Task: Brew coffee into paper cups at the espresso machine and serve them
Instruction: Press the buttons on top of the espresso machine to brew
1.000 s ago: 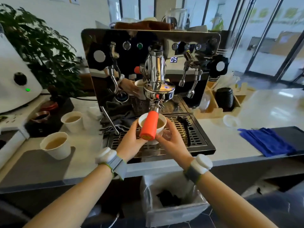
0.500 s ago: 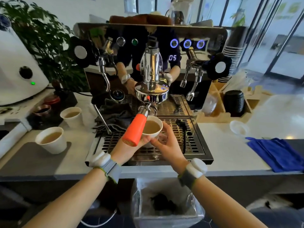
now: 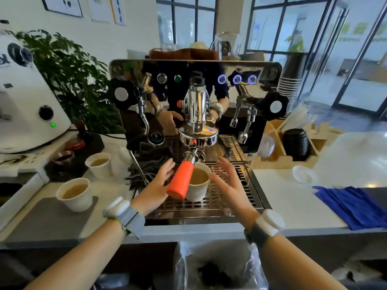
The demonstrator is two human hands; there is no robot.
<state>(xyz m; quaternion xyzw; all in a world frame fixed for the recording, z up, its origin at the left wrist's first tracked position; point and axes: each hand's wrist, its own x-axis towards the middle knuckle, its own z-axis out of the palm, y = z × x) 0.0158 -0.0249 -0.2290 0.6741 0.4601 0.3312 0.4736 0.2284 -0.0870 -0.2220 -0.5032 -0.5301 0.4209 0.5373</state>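
A white paper cup (image 3: 198, 186) filled with coffee stands on the drip tray (image 3: 226, 206) of the espresso machine (image 3: 194, 95). The orange portafilter handle (image 3: 181, 181) hangs over its left rim. My left hand (image 3: 156, 187) is open, left of the handle, fingers spread and off the cup. On the cup's right, my right hand (image 3: 227, 185) is open too, a small gap from the cup wall. Two more filled paper cups (image 3: 74, 193) (image 3: 99, 165) stand on the counter to the left.
A white grinder (image 3: 27, 97) and a plant (image 3: 71, 80) stand at the left. A folded blue cloth (image 3: 354, 208) lies on the counter at right, beside a white lid (image 3: 303, 174) and black lids (image 3: 296, 144). A grey rag (image 3: 149, 164) lies by the tray. A lined bin (image 3: 217, 268) sits below.
Both hands held the cup under the spout; they have let go and drawn apart to either side. The cup now stands alone on the drip tray. The view rose.
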